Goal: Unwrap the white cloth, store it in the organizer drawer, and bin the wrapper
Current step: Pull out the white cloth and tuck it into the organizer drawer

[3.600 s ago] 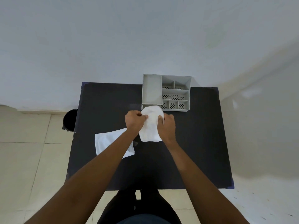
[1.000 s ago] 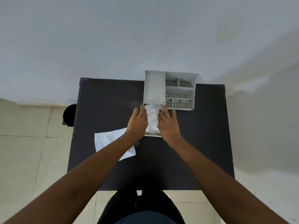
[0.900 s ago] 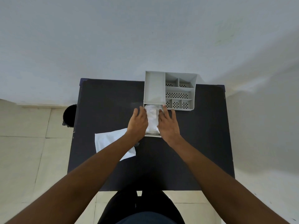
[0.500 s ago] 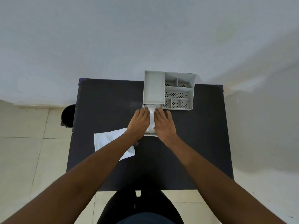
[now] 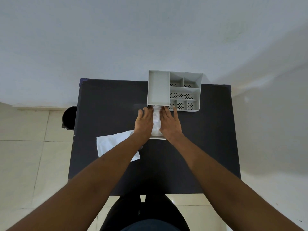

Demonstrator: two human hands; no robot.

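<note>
The white cloth (image 5: pixel 156 121) lies bunched inside the pulled-out drawer (image 5: pixel 158 138) of the grey organizer (image 5: pixel 158 88) at the table's far middle. My left hand (image 5: pixel 144 123) and my right hand (image 5: pixel 170 125) lie flat with fingers spread on either side of the cloth, pressing on it and covering the drawer's side walls. The white wrapper (image 5: pixel 113 144) lies flat on the table to the left, partly under my left forearm.
The black table (image 5: pixel 108 104) stands against a pale wall. A black bin (image 5: pixel 69 117) sits on the tiled floor just off the table's left edge. The organizer's right half has several perforated open compartments (image 5: pixel 182 95).
Earlier both hands held the cloth above the table; since then it has gone into the drawer. In the last second the hands have closed in over it and pressed it down.
</note>
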